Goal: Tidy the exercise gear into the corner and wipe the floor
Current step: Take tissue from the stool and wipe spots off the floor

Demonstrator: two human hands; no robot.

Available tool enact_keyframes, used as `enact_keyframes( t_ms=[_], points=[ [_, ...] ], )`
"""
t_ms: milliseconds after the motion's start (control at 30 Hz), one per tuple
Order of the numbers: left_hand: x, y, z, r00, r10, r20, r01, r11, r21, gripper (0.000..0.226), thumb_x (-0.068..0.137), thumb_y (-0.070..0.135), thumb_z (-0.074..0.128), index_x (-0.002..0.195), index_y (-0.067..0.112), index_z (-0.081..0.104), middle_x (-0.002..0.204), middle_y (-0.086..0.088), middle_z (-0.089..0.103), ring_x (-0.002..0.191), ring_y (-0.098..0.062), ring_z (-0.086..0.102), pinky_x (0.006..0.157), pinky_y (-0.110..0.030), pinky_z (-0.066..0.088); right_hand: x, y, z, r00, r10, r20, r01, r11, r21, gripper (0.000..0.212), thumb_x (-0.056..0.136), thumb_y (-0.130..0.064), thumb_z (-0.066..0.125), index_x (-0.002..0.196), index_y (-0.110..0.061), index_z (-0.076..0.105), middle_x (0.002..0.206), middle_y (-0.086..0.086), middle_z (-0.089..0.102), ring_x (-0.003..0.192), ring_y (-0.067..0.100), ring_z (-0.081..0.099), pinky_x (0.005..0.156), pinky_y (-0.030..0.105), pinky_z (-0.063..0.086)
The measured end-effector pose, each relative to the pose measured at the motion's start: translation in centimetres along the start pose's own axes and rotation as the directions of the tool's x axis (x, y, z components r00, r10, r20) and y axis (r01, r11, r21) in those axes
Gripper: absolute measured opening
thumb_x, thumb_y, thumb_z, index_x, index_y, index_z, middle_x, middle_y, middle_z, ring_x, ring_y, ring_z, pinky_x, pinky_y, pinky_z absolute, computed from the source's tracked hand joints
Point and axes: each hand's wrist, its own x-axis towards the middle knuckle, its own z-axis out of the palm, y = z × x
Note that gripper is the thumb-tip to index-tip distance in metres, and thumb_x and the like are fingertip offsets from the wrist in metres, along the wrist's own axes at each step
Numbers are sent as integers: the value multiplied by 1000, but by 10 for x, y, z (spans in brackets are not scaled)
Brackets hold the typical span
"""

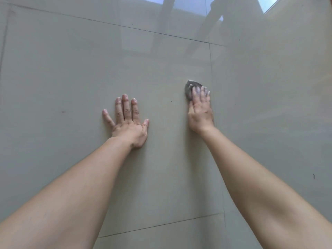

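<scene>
Forearms: two, both yours and bare, entering from the lower left and lower right corners of the frame and reaching up toward the middle.
Left hand: your left hand point(128, 121) lies flat on the floor just left of centre, palm down, all five fingers spread wide and straight; it grasps nothing and touches only the tile.
Right hand: your right hand point(200, 109) sits right of centre, slightly higher in the frame than the left, its fingers point(197, 91) pressed down on top of the cloth and curled a little over it; the fingertips look blurred.
Cloth: one small grey cloth point(190, 88), bunched under your right fingers and against the floor, its far edge showing beyond the fingertips, just left of a vertical tile joint.
Floor: glossy pale grey-green tiles point(71, 69); thin dark joint lines cross at lower centre and run across the upper part of the frame.
Specks: a few small dark marks on the tiles, one at the left, one at the right edge.
Reflections: bright window shapes at top centre and the upper right corner.
Writing: none readable.
</scene>
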Motion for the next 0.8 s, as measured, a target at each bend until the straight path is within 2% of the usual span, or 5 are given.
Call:
enact_keyframes(
  t_ms=[267, 400, 533, 633, 800],
  points=[
    [-2, 0, -15, 990, -30, 136, 30, 1000, 3, 77, 100, 56, 16, 149, 17, -29, 151, -6, -45, 139, -26, -41, 110, -65, -18, -14, 0, -16, 818, -533, 217, 557, 827, -69, 57, 96, -17, 41, 153, -21, 36, 162, 8, 28, 151, 33, 19, 123, 42, 13],
    [-2, 3, -15, 989, -30, 145, 29, 1000, 9, 76, 100, 56, 13, 146, 18, -34, 148, -6, -48, 137, -27, -44, 109, -64, -20, 71, 53, -42, 988, -139, 67, 143, 988, -51, 59, 96, -19, 32, 155, -17, 30, 164, 14, 19, 152, 35, 12, 124, 38, 6],
    [-5, 3, -10, 993, -54, 105, 54, 999, 9, 76, 99, 56, 13, 146, 19, -34, 149, -5, -48, 137, -25, -44, 110, -62, -22, 99, 23, -33, 978, 196, -74, -194, 980, 34, 54, 103, -15, 30, 157, -15, 26, 164, 15, 15, 153, 34, 7, 123, 35, 1],
    [-4, 3, -9, 993, -73, 90, 73, 997, 12, 76, 99, 57, 12, 144, 19, -35, 149, -5, -48, 137, -24, -44, 110, -62, -22, 60, -31, -5, 978, -208, -26, 210, 976, 53, 60, 93, -16, 34, 152, -17, 38, 162, 13, 26, 152, 35, 14, 124, 43, 12],
    [-7, 6, -7, 994, -85, 67, 84, 996, 13, 73, 98, 58, 11, 136, 21, -40, 143, -3, -52, 138, -23, -44, 112, -62, -20, 56, -27, -8, 526, -808, 264, 841, 540, -22, 53, 97, -21, 43, 150, -23, 42, 159, 8, 34, 148, 33, 27, 122, 44, 18]
  ],
)
